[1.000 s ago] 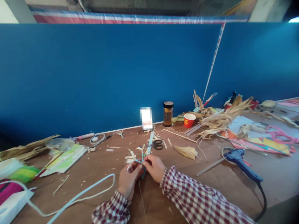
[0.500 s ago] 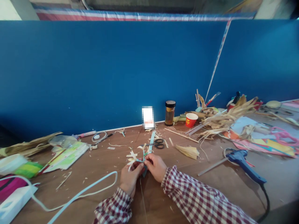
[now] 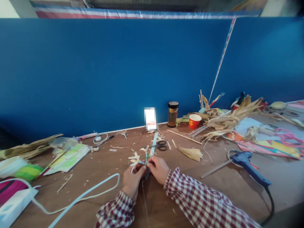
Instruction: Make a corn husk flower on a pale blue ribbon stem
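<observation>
Pale husk flowers (image 3: 136, 158) with light-green stems are pinched between my two hands at the middle of the table. My left hand (image 3: 132, 180) is closed on the stem of the left flower. Touching it at the fingertips, my right hand (image 3: 159, 168) is closed where the stems meet. A light blue-green strip (image 3: 154, 143) runs from behind my right fingers toward the back of the table. Black-handled scissors (image 3: 162, 145) lie just beyond my hands, partly over the strip. What exactly lies between the fingertips is hard to see.
A blue glue gun (image 3: 247, 163) lies to the right. Behind stand a lidded jar (image 3: 173, 114) and a red paper cup (image 3: 195, 121), beside dried corn husks (image 3: 225, 122). White cables (image 3: 87, 193) and a power strip (image 3: 16, 205) occupy the left. A blue partition (image 3: 118, 69) closes off the back.
Almost nothing differs. Both hands keep their grip on the flower stems, and the whole view has shifted very slightly.
</observation>
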A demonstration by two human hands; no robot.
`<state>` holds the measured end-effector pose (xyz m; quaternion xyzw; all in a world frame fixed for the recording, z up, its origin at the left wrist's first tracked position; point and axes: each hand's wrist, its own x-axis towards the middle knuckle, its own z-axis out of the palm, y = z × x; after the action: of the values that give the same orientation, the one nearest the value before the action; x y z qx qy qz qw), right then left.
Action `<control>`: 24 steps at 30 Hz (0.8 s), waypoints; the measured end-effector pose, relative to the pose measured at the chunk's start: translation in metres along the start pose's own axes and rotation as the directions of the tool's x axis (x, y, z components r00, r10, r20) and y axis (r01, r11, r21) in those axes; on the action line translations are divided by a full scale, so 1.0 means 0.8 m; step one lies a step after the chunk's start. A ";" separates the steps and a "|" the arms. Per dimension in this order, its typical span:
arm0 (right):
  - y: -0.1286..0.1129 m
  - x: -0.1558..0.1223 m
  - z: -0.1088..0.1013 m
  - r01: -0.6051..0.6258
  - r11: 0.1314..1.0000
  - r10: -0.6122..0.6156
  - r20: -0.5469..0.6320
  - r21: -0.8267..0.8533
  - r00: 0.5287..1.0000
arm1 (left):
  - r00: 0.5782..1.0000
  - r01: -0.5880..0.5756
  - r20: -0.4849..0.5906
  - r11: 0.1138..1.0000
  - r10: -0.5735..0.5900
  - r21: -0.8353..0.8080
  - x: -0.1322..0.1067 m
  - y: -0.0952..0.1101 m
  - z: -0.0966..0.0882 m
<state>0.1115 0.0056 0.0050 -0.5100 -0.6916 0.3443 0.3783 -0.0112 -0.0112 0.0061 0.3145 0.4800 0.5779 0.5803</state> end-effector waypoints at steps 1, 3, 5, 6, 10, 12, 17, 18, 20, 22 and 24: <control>0.001 0.000 0.001 0.003 1.000 -0.003 0.000 -0.001 1.000 | 1.000 -0.002 -0.005 1.000 0.002 0.000 0.000 0.001 0.000; 0.004 0.001 0.002 0.010 1.000 -0.010 -0.003 -0.002 1.000 | 1.000 -0.007 -0.008 1.000 0.007 0.005 -0.001 0.002 0.001; 0.005 0.000 0.002 0.019 1.000 -0.019 -0.006 -0.007 1.000 | 1.000 -0.015 -0.007 1.000 0.015 0.011 -0.002 0.002 0.001; 0.006 0.000 0.002 0.024 1.000 -0.024 -0.007 -0.013 1.000 | 1.000 -0.018 -0.004 1.000 0.018 0.014 -0.002 0.002 0.000; 0.006 0.000 0.002 0.042 0.999 -0.042 -0.010 -0.023 0.999 | 1.000 -0.020 -0.006 1.000 0.020 0.009 -0.001 0.000 -0.001; 0.006 0.000 0.002 0.049 0.999 -0.049 -0.010 -0.019 0.999 | 1.000 -0.021 -0.004 1.000 0.021 0.002 0.000 -0.001 -0.002; 0.005 -0.001 0.002 0.040 0.999 -0.040 -0.005 -0.005 0.999 | 1.000 -0.028 0.008 1.000 0.028 -0.002 -0.001 -0.001 -0.003; 0.004 -0.001 0.001 0.039 0.999 -0.039 -0.006 -0.005 0.999 | 1.000 -0.031 0.008 1.000 0.031 0.000 -0.001 0.000 -0.002; 0.003 -0.001 0.000 0.043 0.999 -0.043 -0.009 -0.003 0.999 | 1.000 -0.027 0.008 1.000 0.027 -0.002 -0.001 0.000 -0.002; 0.001 -0.001 -0.001 0.047 0.999 -0.047 -0.012 0.008 0.999 | 1.000 -0.014 0.009 1.000 0.014 -0.011 -0.002 0.001 -0.002; 0.000 -0.001 -0.001 0.045 0.998 -0.045 -0.010 0.038 0.999 | 1.000 0.003 0.008 1.000 -0.003 -0.021 -0.002 0.002 -0.002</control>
<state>0.1125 0.0052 0.0051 -0.4886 -0.6944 0.3465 0.3988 -0.0127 -0.0125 0.0070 0.3099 0.4720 0.5809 0.5862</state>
